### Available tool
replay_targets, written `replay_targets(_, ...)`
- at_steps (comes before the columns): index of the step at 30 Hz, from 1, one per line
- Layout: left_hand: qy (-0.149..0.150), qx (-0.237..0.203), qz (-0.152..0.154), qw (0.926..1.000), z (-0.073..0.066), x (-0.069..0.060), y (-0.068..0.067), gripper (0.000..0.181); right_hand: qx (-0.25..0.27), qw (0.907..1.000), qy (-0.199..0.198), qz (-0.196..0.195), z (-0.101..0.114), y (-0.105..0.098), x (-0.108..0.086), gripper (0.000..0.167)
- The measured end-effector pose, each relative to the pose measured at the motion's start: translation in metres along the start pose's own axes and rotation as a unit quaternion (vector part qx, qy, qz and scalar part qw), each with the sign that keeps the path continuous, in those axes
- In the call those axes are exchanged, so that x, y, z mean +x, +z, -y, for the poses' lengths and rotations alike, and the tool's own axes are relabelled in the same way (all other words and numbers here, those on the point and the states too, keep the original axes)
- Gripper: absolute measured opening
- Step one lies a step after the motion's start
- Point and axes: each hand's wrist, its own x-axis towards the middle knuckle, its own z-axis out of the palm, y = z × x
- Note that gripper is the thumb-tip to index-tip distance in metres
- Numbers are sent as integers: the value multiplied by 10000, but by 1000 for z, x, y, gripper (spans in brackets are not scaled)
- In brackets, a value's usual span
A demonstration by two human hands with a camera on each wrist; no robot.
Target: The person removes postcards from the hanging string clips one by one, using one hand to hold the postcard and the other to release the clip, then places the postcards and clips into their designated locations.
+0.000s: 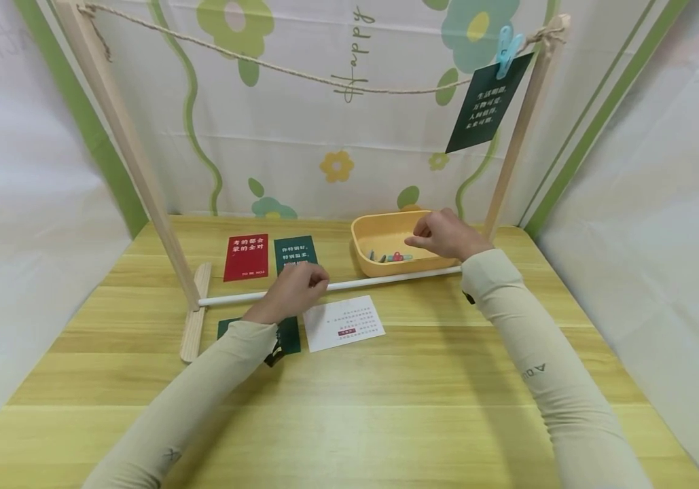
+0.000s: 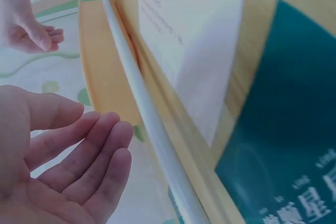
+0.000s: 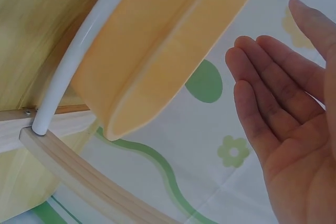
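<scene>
My left hand (image 1: 294, 291) hovers over the cards with its fingers loosely bent and nothing in them. Around it lie a red card (image 1: 246, 259), a green card (image 1: 294, 249), a white card (image 1: 349, 322) and another dark green card (image 1: 290, 336), partly covered by the hand and sleeve. Above the yellow basket (image 1: 386, 267) is my right hand (image 1: 447, 234); its palm holds nothing in the right wrist view. Several small clips (image 1: 398, 257) lie in the basket. A light blue clothespin (image 1: 505, 53) pins a dark green card (image 1: 488, 103) to the twine (image 1: 276, 67) at the right.
Two wooden posts, the left post (image 1: 135, 163) and the right post (image 1: 523, 129), carry the sagging twine. A white rod (image 1: 398, 278) joins them low down, in front of the basket. Behind stands a flower-printed curtain (image 1: 300, 136). The wooden tabletop (image 1: 349, 414) extends towards me.
</scene>
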Motion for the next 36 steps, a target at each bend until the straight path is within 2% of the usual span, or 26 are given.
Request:
replay_targets(8,-35,-186,-16,9998,-7,8,-4,21,-78,9999,-73,-53,3,-4,-2,26)
replay_targets(19,-38,-201,-170,9996,-18,21,-6,21,-96,9995,-192,-219,6,-18,-5,25)
replay_targets(24,-63,-254,-308,9992,-28,29,-7,22,-191,9985,-320,-397,10,-27,-9,24)
replay_targets(30,121,-451,-463,9978,-40,40,-7,25,-311,9953,-461,-793,15,-38,-14,20)
replay_targets(36,160,-452,-573,9972,-47,45,-4,22,-299,9940,-553,-897,17,-44,-17,22)
